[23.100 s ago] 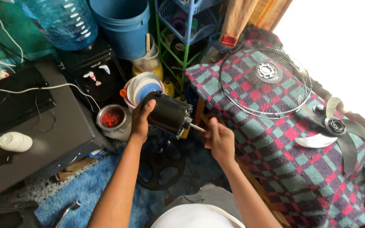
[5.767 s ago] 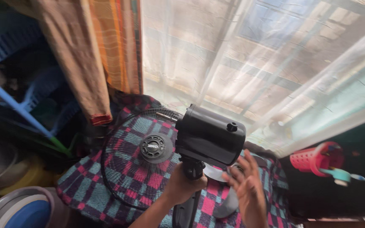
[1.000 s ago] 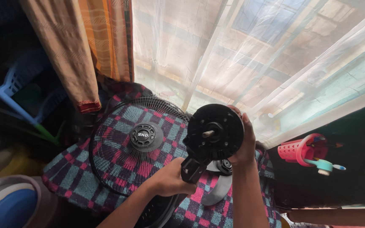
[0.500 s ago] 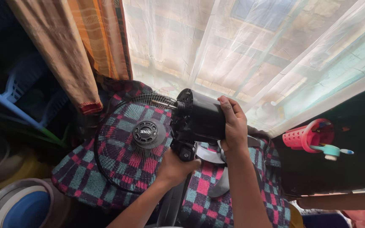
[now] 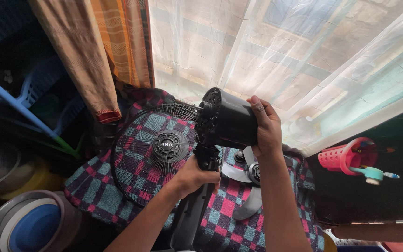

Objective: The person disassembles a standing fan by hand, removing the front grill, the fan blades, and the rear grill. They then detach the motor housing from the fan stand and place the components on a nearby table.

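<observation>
I hold a black fan motor housing point(image 5: 227, 119) up in front of the window. My right hand point(image 5: 266, 126) grips its rear end, fingers wrapped over the top. My left hand point(image 5: 194, 176) clutches the neck just under the housing, where the black stand point(image 5: 190, 212) runs down. The housing's vented front with its thin shaft faces left. Behind it a round wire fan grille point(image 5: 152, 154) lies flat on the checked cloth point(image 5: 94, 186). Grey fan blades point(image 5: 246, 179) lie on the same cloth under my right forearm.
A sheer white curtain point(image 5: 276, 51) covers the window, an orange-brown curtain point(image 5: 94, 51) hangs at left. A blue plastic rack point(image 5: 19, 100) stands far left, stacked bowls point(image 5: 29, 228) sit bottom left. A pink holder with a toothbrush point(image 5: 355, 163) hangs at right.
Over the last second the housing swung from facing me to pointing left, then rose a little. My right hand shifted from its rim to its rear end.
</observation>
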